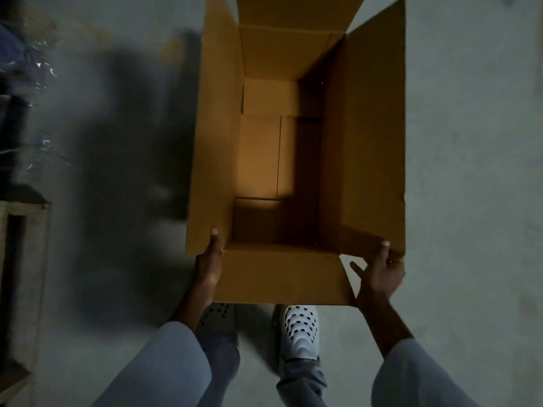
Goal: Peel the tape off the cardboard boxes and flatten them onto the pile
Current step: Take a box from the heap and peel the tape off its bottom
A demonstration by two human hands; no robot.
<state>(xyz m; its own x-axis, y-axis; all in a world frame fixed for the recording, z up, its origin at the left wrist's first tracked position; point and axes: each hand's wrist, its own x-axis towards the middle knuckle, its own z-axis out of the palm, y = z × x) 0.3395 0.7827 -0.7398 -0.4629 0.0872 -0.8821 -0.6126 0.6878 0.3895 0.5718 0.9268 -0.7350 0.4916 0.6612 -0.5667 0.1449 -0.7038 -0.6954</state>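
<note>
A large brown cardboard box [361, 136] is held in front of me with its mouth facing up and all its top flaps spread open. Its inside is empty, and the bottom flaps are closed. My left hand [210, 261] grips the near left corner, thumb on the left flap and fingers hidden behind the cardboard. At the near right corner, my right hand [382, 273] holds the edge of the right flap, with its thumb on the inner face. No tape shows from this angle.
The floor is bare grey concrete [470, 171]. A wooden frame or pallet [23, 259] lies at the left edge, with crumpled clear plastic and dark material [26, 69] above it. My feet in white perforated clogs [301, 327] stand under the box.
</note>
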